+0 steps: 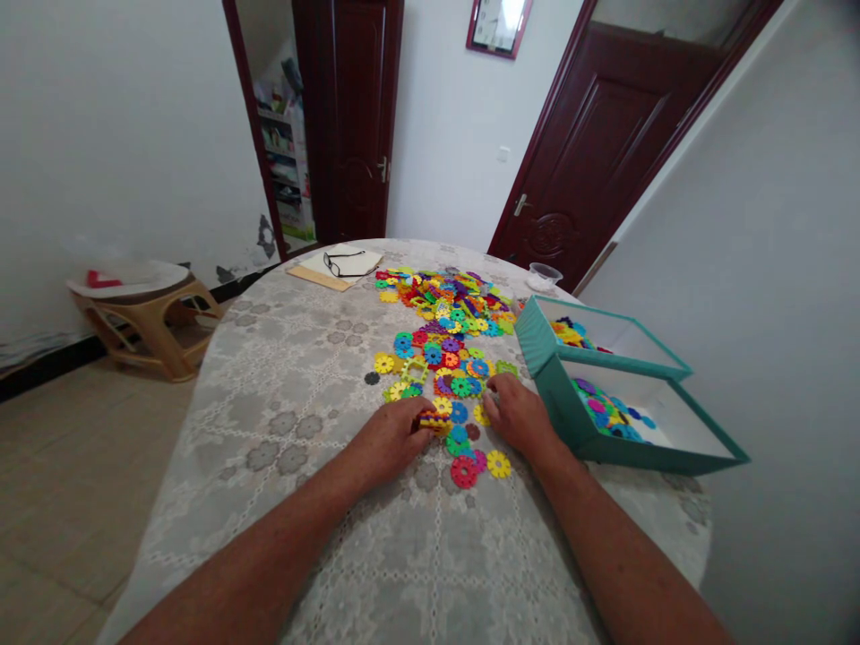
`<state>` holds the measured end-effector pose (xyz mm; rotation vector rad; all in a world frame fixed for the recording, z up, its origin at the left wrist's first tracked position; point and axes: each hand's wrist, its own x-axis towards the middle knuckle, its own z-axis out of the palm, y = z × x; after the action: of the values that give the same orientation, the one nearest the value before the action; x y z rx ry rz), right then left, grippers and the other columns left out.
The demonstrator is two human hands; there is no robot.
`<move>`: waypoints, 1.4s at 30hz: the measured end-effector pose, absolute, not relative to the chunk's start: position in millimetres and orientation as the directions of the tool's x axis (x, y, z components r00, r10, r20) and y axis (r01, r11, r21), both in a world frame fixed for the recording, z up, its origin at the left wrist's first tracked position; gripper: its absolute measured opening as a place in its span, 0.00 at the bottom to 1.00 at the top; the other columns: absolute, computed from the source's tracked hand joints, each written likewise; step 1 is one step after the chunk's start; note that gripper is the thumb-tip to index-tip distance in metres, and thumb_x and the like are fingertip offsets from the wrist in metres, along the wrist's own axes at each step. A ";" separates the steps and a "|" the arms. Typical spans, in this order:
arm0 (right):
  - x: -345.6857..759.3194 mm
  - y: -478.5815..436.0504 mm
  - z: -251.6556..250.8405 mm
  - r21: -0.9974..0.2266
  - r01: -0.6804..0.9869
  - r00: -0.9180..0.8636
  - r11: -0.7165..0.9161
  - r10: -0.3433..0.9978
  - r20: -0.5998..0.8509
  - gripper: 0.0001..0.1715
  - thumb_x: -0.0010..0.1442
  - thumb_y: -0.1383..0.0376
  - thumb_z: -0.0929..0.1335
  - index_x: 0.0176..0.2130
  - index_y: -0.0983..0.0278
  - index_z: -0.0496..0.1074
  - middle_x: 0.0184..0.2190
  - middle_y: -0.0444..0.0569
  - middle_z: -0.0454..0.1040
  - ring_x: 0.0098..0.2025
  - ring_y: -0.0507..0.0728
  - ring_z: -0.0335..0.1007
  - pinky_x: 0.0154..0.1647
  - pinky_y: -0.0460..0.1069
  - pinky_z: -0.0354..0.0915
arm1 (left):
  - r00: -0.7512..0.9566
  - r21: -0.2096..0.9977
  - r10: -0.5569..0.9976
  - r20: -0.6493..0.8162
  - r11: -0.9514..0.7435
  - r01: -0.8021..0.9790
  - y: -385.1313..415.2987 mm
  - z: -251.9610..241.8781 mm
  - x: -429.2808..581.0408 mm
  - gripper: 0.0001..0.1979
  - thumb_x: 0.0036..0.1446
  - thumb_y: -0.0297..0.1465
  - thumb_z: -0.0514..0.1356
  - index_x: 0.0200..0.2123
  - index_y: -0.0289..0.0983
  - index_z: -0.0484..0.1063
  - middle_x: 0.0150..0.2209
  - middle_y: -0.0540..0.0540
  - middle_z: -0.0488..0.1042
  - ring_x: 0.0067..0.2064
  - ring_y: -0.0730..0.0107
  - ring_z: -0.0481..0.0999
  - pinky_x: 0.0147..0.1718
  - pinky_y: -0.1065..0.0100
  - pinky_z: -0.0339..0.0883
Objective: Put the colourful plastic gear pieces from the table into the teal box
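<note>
the small bunch of flower pieces (436, 423) is just below the middle of the frame, over the table (269, 528). the left hand (396, 437) has its fingers pinched on it. the right hand (519, 412) is a bit to the right, down low by the loose pieces. its fingers are bent, but i can't tell if they hold anything.

the flower pieces look like thin, hard plastic. they should be very light, and stiff more than bendy. the flat sides may be a bit slippery, but the little gaps round the edge should give good grip. a good way to hold one is by its edge, or with the thumb on one flat side and a finger on the other. a hard squeeze could maybe bend or snap a thin tooth.

at the right of the frame are two green-blue boxes, side by side, with white insides. the front box (568, 408) has purple, pink, green and blue pieces in it. the back box (533, 339) has yellow, orange, blue and red ones. a clear bowl (545, 275) sits behind them, near the table's far edge; i can't see what is in it. a big pile (453, 300) of pieces lies on the table above the middle, in no box.
</note>
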<state>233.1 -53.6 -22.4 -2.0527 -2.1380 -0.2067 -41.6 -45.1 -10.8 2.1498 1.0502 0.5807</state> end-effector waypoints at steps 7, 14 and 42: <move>236.0 -50.3 -30.6 -0.081 0.996 -0.008 0.025 0.978 0.210 0.07 0.68 0.62 0.66 0.44 0.61 0.71 0.44 0.53 0.73 0.47 0.59 0.71 0.45 0.49 0.61 | 0.599 0.715 0.794 0.106 -0.479 0.509 -44.6 -11.0 -41.3 0.11 0.64 0.31 0.59 0.48 0.42 0.75 0.46 0.45 0.80 0.47 0.62 0.76 0.47 0.64 0.66; 243.4 -46.2 -35.3 -0.222 0.964 -0.088 0.146 0.964 0.249 0.04 0.67 0.65 0.65 0.41 0.61 0.71 0.40 0.51 0.74 0.45 0.57 0.70 0.45 0.49 0.61 | 0.599 0.708 0.794 0.102 -0.481 0.517 -44.5 -10.1 -40.9 0.10 0.64 0.31 0.59 0.47 0.42 0.76 0.46 0.46 0.80 0.46 0.62 0.76 0.46 0.65 0.66; 259.0 -44.0 -37.7 -0.248 0.956 -0.107 0.159 0.971 0.212 0.22 0.66 0.58 0.68 0.56 0.63 0.71 0.53 0.56 0.71 0.57 0.61 0.68 0.60 0.53 0.63 | 0.605 0.695 0.792 0.079 -0.479 0.536 -46.9 -6.5 -40.6 0.07 0.63 0.30 0.58 0.43 0.42 0.74 0.44 0.46 0.80 0.45 0.62 0.75 0.45 0.65 0.65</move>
<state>259.0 -44.0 -37.7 -1.8475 -2.1199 0.0684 -40.6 -46.9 -6.5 2.1981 1.0432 0.5243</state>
